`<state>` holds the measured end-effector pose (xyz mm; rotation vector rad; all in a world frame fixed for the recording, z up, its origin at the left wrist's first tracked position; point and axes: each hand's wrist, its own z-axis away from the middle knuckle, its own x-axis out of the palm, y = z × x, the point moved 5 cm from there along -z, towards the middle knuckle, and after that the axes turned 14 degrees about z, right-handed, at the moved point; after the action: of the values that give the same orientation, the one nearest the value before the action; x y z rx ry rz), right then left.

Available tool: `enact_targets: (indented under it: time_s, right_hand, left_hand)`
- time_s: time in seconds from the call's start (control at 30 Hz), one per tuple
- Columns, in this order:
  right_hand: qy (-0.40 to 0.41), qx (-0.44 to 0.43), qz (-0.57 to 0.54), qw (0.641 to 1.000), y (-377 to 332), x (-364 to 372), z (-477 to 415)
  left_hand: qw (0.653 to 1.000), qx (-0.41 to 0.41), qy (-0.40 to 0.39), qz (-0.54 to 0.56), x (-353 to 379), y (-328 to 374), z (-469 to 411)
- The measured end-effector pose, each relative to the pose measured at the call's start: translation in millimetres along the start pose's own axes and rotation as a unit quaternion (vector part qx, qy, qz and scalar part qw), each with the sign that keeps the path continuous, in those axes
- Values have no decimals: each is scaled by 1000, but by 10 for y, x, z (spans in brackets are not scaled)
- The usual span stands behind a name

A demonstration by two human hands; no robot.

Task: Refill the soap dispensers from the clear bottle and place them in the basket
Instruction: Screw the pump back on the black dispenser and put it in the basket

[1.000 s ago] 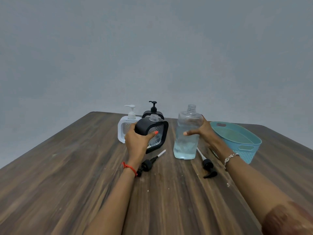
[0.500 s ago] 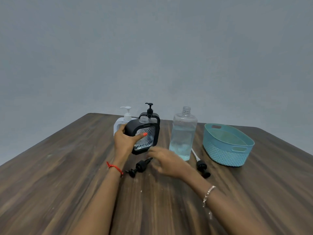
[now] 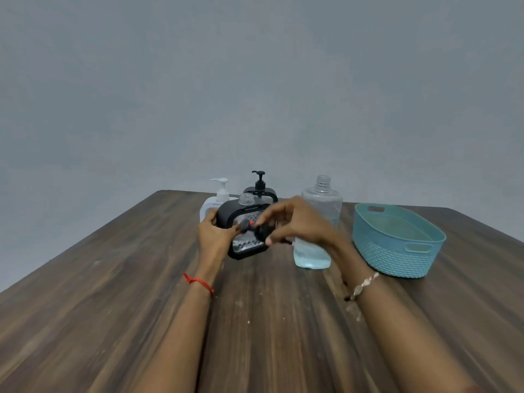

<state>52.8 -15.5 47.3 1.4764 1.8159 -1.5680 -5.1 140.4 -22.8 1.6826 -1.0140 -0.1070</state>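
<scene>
Three dispensers, none yet in the basket [image 3: 397,259]. Your left hand [image 3: 212,236] grips the tilted, open-necked black dispenser [image 3: 243,248], just left of the clear bottle [image 3: 320,214]; your right hand [image 3: 300,222] holds a black pump [image 3: 262,230] in a pinching grip. Capping looks next; the white dispenser [image 3: 219,194] and rear black dispenser [image 3: 259,191] stand behind, pumps fitted.

Both forearms stretch forward, hands close together. The left hand [image 3: 215,237] curls round a dispenser [image 3: 227,215]; the right hand [image 3: 301,222] pinches a pump [image 3: 262,231].
</scene>
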Motion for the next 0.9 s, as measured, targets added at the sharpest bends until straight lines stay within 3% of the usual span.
enact_targets:
  time_s: [0.1,0.17,0.27,0.33,0.63,0.9]
  right_hand:
    - [79,-31,-103,991,-73,-406,-32]
    - [180,-45,-177,967,-59,-619,-74]
    - [310,-27,-198,929,-31,-783,-121]
    - [341,-13,-195,920,-47,-812,-141]
    - [381,-22,-221,897,-136,-925,-146]
    - [276,32,-99,955,-61,-485,-113]
  left_hand:
    - [1000,-6,-15,10,40,22,30]
    - [999,-11,-31,8,86,40,53]
    - [998,-31,-62,11,168,32,92]
    - [996,-43,-76,11,208,17,117]
    - [993,-58,-104,14,272,-13,161]
    - [990,-59,-120,38,315,27,203]
